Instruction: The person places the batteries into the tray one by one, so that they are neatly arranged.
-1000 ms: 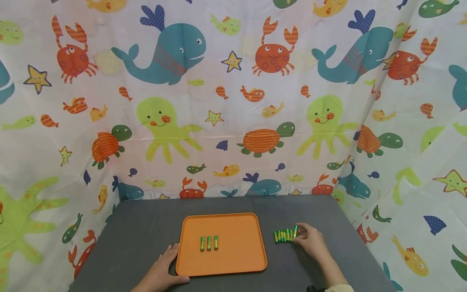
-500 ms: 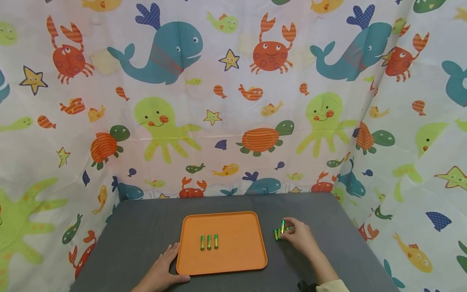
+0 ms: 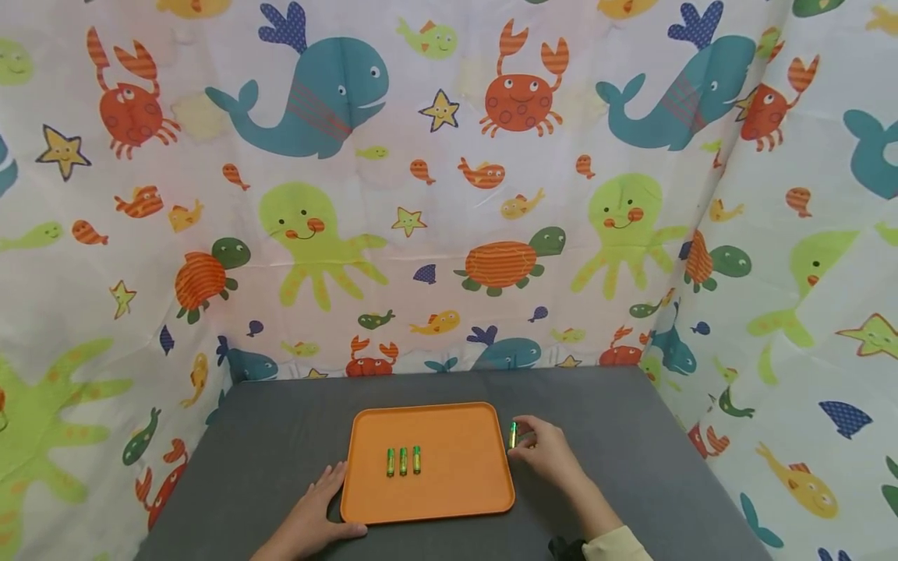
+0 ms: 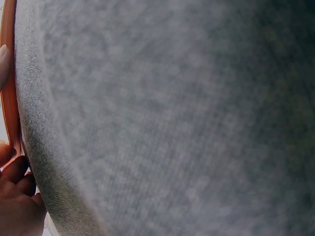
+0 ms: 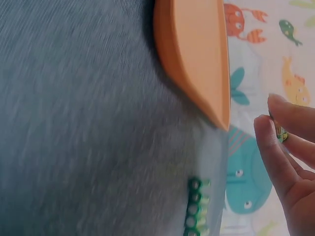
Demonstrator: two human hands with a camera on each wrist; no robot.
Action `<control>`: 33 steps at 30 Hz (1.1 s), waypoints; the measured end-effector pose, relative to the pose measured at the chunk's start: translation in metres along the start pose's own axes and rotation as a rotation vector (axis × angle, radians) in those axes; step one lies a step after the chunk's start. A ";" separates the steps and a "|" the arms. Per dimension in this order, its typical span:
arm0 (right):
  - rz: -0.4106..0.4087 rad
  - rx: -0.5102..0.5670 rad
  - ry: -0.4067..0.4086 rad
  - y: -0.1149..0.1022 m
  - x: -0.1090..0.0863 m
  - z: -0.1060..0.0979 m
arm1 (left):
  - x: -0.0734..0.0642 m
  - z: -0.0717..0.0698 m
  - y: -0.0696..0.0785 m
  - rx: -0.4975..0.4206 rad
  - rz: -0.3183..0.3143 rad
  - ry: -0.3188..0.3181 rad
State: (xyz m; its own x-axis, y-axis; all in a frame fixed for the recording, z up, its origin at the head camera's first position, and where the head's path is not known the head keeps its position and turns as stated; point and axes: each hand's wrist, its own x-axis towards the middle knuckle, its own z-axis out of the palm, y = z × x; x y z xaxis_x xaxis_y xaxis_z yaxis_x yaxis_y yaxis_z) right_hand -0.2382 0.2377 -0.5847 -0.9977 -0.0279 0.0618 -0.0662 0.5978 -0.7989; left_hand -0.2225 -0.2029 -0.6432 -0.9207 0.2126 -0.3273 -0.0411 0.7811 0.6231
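Between its thumb and fingertips, my right hand (image 3: 550,453) pinches a green and gold battery (image 3: 513,435) above the table, just off the right edge of the orange tray (image 3: 463,487). The same battery is mostly covered by fingers in the right wrist view. Three similar batteries (image 3: 403,461) lie side by side on the tray, left of its middle. My left hand (image 3: 309,514) touches the tray's lower left corner, fingers along the left side and thumb at the front edge. A row of several more batteries (image 5: 194,209) appears in the right wrist view; the head view mostly hides it behind my right hand.
A grey cloth covers the table (image 3: 281,421). Behind and at both sides hangs a white curtain (image 3: 435,179) printed with sea animals. The tray has a low raised rim.
My right hand has lifted a battery from the row and carried it left toward the tray. My left hand and the three batteries on the tray have stayed in place.
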 end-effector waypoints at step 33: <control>-0.115 0.084 -0.182 -0.050 0.026 0.081 | -0.003 0.000 0.006 0.031 0.003 0.023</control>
State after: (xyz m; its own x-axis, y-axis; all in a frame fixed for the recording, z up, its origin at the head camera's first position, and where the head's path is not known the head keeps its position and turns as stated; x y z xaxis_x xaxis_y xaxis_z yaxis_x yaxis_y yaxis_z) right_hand -0.2621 0.1421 -0.5922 -0.9693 -0.2403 0.0523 -0.1728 0.5141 -0.8401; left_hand -0.2196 -0.1989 -0.6387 -0.9296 0.2015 -0.3087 -0.0268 0.7983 0.6017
